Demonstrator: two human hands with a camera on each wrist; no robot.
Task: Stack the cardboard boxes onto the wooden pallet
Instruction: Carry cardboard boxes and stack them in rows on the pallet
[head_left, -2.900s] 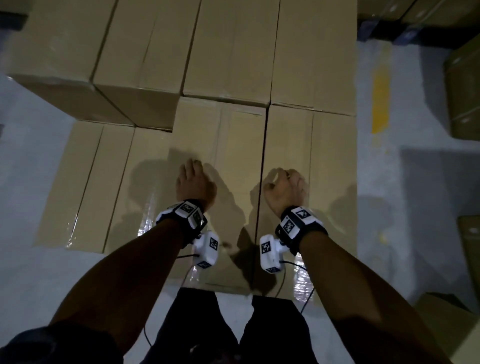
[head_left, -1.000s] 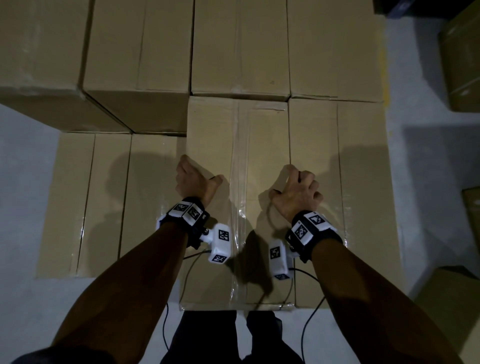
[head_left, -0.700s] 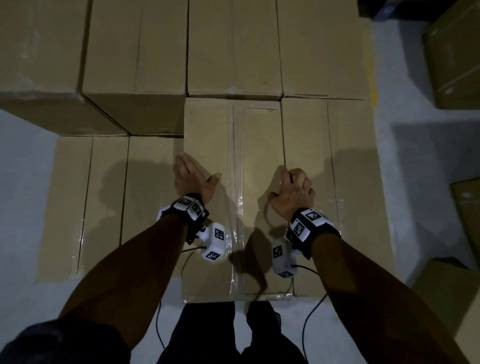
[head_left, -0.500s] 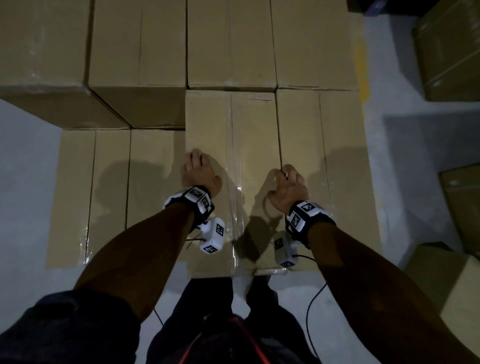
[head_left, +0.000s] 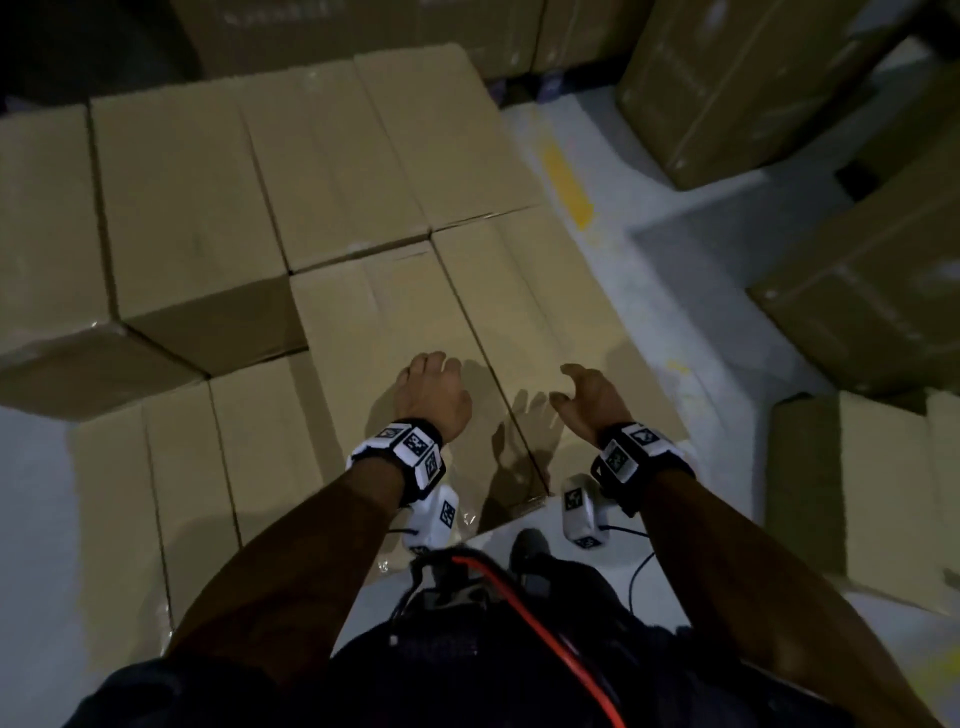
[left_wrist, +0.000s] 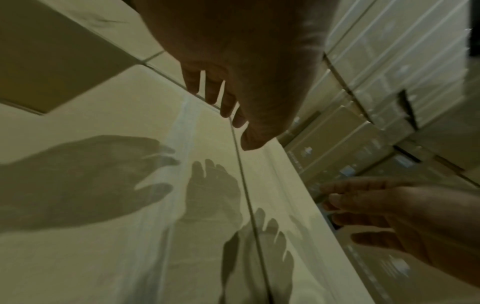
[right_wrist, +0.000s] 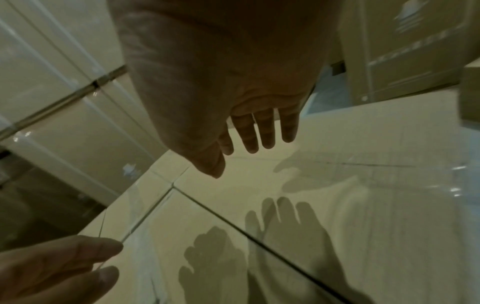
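So the biggest thing here is the stack itself: a block of plain brown cardboard boxes with taped top seams, packed edge to edge, with a taller row at the back and left and a lower row nearer me. I honestly can't see the wooden pallet at all, the boxes cover whatever is under them, so I'm only guessing it's down there on the pale grey concrete floor. Next down in size, the brown taped box right in front of me sits flush against its neighbours, level with the box on its right, and looks placed to me. There are more brown cartons loose on the floor off to my right and a wall of stacked ones further back, so I'd say the job is well underway but not finished: the lower front-left spot still has room on top and those floor boxes probably still need to go on. Then the small stuff: my left hand hovers just above the front box with its fingers relaxed and slightly spread, holding nothing. My right hand is the same deal, up off the cardboard over the next box along, fingers loose and apart, empty. The wrist views show shadows of both hands on the box tops with a gap under them, so neither is touching.
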